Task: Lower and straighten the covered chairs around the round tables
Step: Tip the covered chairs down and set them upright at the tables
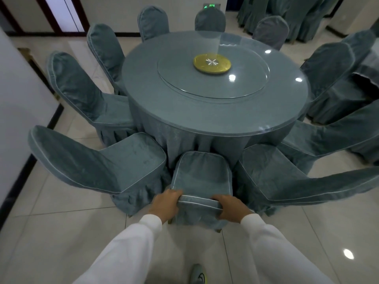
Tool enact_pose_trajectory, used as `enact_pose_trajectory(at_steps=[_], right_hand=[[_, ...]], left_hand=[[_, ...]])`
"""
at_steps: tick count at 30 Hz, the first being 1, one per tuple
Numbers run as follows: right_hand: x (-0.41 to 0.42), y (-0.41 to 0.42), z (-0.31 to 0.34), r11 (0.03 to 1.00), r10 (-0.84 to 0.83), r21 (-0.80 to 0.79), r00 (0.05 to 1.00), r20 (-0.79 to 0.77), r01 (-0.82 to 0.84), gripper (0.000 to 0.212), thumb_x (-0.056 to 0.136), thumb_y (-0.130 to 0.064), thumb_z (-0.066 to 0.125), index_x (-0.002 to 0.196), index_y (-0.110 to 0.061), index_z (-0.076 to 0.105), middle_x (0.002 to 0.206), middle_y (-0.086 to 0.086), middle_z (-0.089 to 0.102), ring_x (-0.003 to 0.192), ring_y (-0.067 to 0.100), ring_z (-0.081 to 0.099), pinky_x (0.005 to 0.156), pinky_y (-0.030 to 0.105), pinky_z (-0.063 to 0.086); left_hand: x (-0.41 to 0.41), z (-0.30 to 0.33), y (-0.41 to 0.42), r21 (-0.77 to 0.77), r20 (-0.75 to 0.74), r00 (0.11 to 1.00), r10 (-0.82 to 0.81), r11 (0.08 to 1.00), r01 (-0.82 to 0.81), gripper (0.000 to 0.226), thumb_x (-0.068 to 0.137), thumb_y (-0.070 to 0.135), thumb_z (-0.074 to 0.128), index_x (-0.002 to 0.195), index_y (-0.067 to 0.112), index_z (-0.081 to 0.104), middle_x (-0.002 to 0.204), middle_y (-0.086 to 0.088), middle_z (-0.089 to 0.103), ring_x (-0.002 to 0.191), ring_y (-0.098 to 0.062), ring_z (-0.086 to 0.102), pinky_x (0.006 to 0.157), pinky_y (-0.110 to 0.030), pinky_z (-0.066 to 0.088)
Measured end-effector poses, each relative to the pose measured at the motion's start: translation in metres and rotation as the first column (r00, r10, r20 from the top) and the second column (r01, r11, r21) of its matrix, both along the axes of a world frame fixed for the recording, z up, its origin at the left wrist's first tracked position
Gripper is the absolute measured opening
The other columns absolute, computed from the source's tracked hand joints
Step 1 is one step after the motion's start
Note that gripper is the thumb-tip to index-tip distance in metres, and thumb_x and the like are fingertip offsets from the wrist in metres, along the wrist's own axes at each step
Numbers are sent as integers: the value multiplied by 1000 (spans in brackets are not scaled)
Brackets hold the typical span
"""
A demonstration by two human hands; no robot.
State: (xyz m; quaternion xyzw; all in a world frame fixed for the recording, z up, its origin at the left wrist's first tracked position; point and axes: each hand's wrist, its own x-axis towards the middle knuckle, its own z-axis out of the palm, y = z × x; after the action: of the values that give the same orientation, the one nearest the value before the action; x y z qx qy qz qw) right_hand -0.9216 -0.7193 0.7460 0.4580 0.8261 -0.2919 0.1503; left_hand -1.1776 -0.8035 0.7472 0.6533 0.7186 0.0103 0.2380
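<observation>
- Left hand (165, 203) and right hand (230, 209) each curl their fingers over the top edge of the nearest covered chair (202, 181); both grips pinch its backrest.
- That chair stands pushed against the round counter (205, 111), between two neighbouring covered chairs (98, 160).

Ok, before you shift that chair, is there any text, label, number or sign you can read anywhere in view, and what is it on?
Green lit sign on the far wall above the chairs: glowing marks, too small and blurred to read.
Gold disc at the centre of the round table: a star-like pattern, no lettering.
Chair covers, tablecloth, floor, shoe: no readable text.
</observation>
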Motion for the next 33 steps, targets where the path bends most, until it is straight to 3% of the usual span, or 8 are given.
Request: enact_pose_trajectory(at_steps=[4, 7, 14, 20, 23, 27, 31, 33], right_hand=[[-38, -3, 16, 993, -12, -121, 1000, -17, 10, 59, 76, -43, 80, 130, -38, 57, 124, -9, 65, 109, 16, 63, 100, 36, 53], [-90, -14, 27, 992, -41, -122, 994, -97, 29, 60, 82, -50, 75, 137, -38, 55, 130, -12, 62, 110, 10, 60, 102, 31, 50], [-236, -54, 38, 997, -63, 24, 982, -175, 69, 43, 95, -28, 67, 137, -24, 60, 134, 0, 65, 120, 18, 61, 105, 30, 48], [-350, -83, 39, 999, -34, -7, 965, -259, 33, 36, 96, -36, 66, 132, -30, 63, 126, -5, 70, 110, 11, 66, 99, 29, 53], [-406, -90, 44, 1000, -12, -31, 953, -303, 3, 35, 97, -30, 67, 131, -23, 65, 124, -5, 70, 108, 7, 65, 98, 22, 51], [-473, -79, 41, 998, -1, -52, 933, -361, -19, 30, 94, -20, 68, 124, -20, 70, 116, -4, 73, 106, 9, 68, 100, 28, 52], [-539, -57, 35, 998, 12, -51, 912, -409, -36, 30, 93, -16, 68, 123, -18, 70, 112, -5, 74, 102, 4, 68, 88, 8, 48], [-574, -37, 26, 998, 21, -47, 904, -428, -45, 28, 94, -15, 68, 122, -15, 70, 112, -2, 75, 102, 7, 69, 88, 8, 48]], left_hand=[[-41, 0, -7, 41, 75, 997, 6, 999, -9, 34, 85, 26, 64, 118, 32, 60, 119, 7, 65, 111, -21, 61, 86, -36, 49], [-89, 5, -17, 49, 113, 991, 66, 996, -72, 27, 88, 33, 66, 114, 33, 64, 116, 8, 68, 108, -21, 64, 83, -32, 48], [-239, 26, -63, 175, 151, 984, 99, 977, -125, 21, 94, 24, 60, 114, 24, 67, 118, 2, 67, 109, -22, 62, 90, -30, 47], [-344, 49, -94, 221, 233, 953, 195, 943, -247, 20, 93, 22, 57, 109, 26, 70, 115, 5, 69, 104, -19, 65, 90, -33, 52], [-388, 54, -100, 251, 236, 950, 207, 931, -265, 20, 95, 22, 57, 110, 25, 70, 116, 6, 70, 102, -16, 65, 86, -26, 48], [-442, 58, -93, 294, 260, 936, 236, 904, -310, 23, 94, 17, 57, 111, 22, 72, 118, 5, 70, 105, -17, 64, 88, -27, 46], [-497, 54, -73, 325, 254, 934, 253, 887, -329, 31, 91, 6, 55, 111, 21, 72, 117, 2, 71, 105, -20, 65, 90, -28, 47], [-529, 49, -56, 336, 245, 934, 259, 881, -332, 32, 90, 4, 55, 110, 22, 73, 116, 2, 71, 104, -21, 65, 91, -29, 49]])
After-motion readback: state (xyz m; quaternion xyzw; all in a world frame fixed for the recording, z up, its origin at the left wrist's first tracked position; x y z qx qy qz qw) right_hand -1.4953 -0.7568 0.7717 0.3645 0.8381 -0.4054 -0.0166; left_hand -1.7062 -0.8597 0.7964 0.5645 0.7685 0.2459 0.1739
